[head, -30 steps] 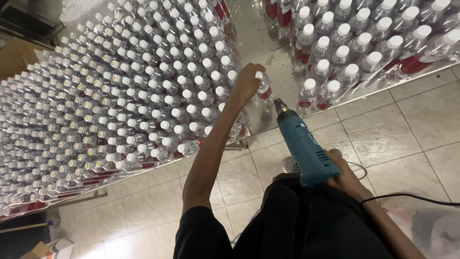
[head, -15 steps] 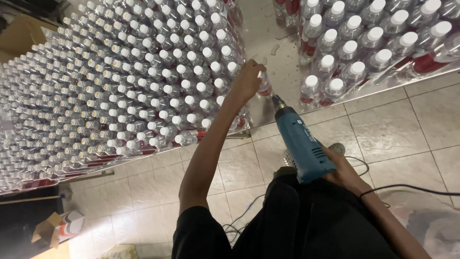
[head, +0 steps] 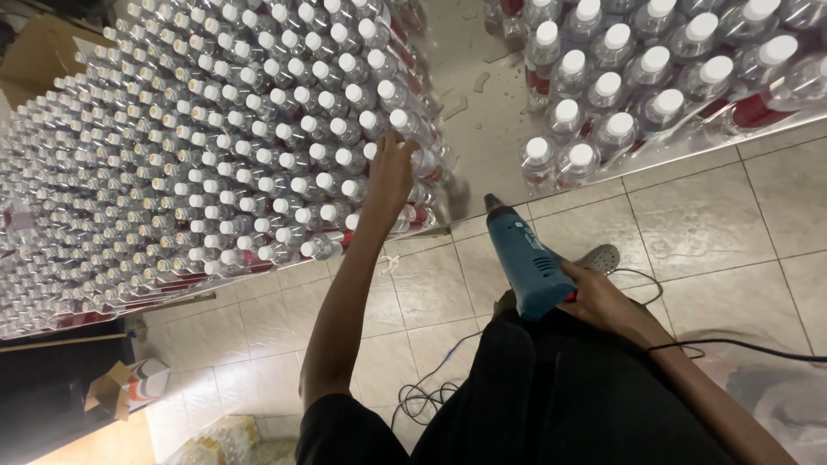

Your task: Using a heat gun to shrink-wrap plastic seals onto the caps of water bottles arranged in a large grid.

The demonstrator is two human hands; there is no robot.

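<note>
My left hand (head: pixel 392 172) reaches out and rests on the near right corner of a big block of clear, white-capped bottles (head: pixel 198 138) wrapped in plastic film, fingers pressed on the caps and wrap. My right hand (head: pixel 603 297) grips the handle of a blue heat gun (head: pixel 525 258), whose nozzle points toward the gap between the two bottle blocks. A black cord (head: pixel 732 344) runs from the gun to the right. Black trousers (head: pixel 551 396) fill the lower middle.
A second group of white-capped bottles (head: pixel 637 77) stands at the upper right on a shiny sheet (head: pixel 482 112). Beige floor tiles (head: pixel 715 224) lie below. A cable coil (head: pixel 422 396) is on the floor, small cardboard boxes (head: pixel 121 387) at lower left, a grey shoe (head: pixel 599 257) near the gun.
My left hand slid left along the corner of the bottle block. The heat gun tipped further toward the gap and came slightly closer to me; the view shifted.
</note>
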